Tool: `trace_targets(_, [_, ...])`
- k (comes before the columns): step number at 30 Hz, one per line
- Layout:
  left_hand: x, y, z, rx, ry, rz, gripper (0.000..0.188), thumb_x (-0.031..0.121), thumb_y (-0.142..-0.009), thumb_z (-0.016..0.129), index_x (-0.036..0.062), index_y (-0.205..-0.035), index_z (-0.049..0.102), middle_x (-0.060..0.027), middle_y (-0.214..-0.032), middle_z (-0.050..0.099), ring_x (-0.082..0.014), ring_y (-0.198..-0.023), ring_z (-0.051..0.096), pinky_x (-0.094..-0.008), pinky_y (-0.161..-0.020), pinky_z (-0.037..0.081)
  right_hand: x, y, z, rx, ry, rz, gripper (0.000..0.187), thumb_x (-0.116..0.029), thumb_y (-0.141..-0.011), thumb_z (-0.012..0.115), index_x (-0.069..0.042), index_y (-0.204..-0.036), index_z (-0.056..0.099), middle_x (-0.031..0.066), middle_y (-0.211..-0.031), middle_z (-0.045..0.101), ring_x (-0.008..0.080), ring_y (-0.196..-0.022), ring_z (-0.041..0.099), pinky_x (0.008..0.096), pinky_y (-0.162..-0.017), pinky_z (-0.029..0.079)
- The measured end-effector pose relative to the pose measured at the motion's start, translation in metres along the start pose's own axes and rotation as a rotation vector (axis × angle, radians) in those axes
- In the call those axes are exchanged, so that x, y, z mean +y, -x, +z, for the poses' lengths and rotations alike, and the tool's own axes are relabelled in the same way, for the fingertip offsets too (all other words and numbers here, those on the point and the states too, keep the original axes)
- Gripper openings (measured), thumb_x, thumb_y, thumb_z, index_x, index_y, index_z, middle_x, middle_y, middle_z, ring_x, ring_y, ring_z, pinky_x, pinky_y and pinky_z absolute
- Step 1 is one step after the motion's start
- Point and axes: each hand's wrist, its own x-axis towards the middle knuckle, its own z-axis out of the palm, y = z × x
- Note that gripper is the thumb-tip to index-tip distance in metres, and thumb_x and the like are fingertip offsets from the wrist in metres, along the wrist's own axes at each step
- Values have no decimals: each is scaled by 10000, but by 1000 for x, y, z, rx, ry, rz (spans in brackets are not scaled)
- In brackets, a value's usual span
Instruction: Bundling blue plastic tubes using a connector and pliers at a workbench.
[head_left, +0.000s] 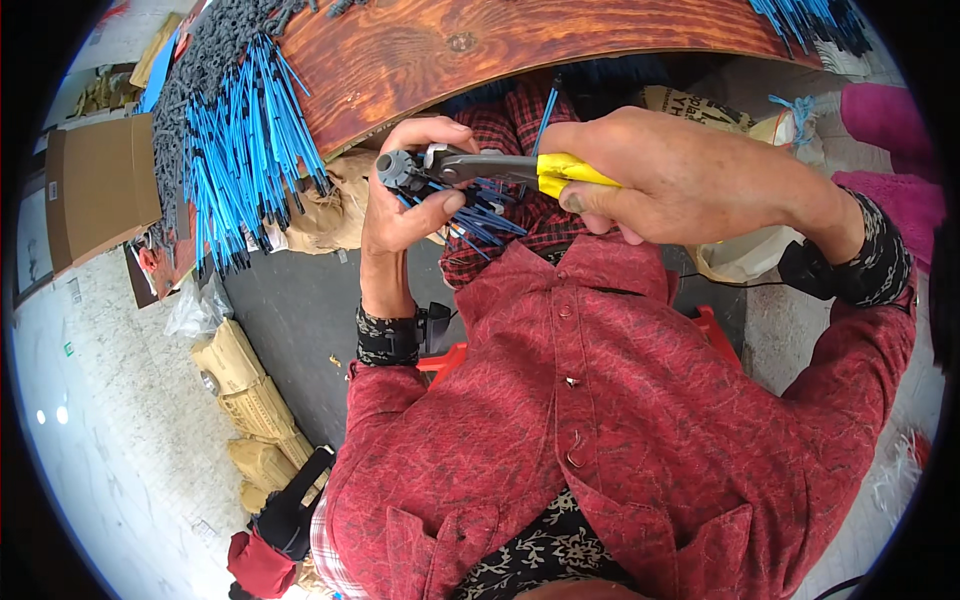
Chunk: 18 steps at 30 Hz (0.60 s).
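My left hand (405,200) is closed around a grey, round, ribbed piece (398,169) with a bunch of thin dark-blue rods (485,222) fanning out below it. My right hand (650,180) grips pliers (575,176) with yellow handles and dark metal jaws. The jaws reach into my left hand, close beside the grey piece; exactly what they touch is hidden by the fingers. A thin blue rod (547,118) stands up beside the pliers, near my right hand's knuckles.
Ahead is a wooden table (440,45) with a curved edge. Many blue rods with black tips (250,150) hang over its left side, beside heaped grey pieces (215,50). A cardboard box (105,185) stands left; brown paper sacks (245,385) lie on the floor; a pale sack (745,255) is at right.
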Motion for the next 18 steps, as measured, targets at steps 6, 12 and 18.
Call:
trace_targets(6, [-1, 0, 5, 46, -37, 58, 594, 44, -772, 774, 7, -1304, 514, -117, -1035, 604, -167, -937, 580, -305, -837, 472, 2, 0, 20, 152, 264, -47, 177, -95, -921, 549, 74, -970, 575, 294, -782, 640, 483, -767, 649, 525, -669, 500])
trace_targets(12, [-3, -4, 2, 122, -89, 5, 678, 71, -779, 783, 7, -1373, 460, -89, -1018, 580, -150, -904, 559, -286, -798, 455, 9, -12, 35, 205, 292, -8, 155, -93, -923, 581, 57, -957, 563, 282, -741, 635, 484, -718, 644, 539, -635, 490])
trace_targets(18, [0, -2, -2, 113, -8, -44, 780, 156, -732, 823, -13, -1398, 452, -90, -1032, 583, -148, -895, 566, -287, -789, 467, 14, -11, 26, 162, 136, -41, 191, -126, -930, 608, 52, -969, 550, 268, -718, 626, 472, -708, 640, 531, -624, 478])
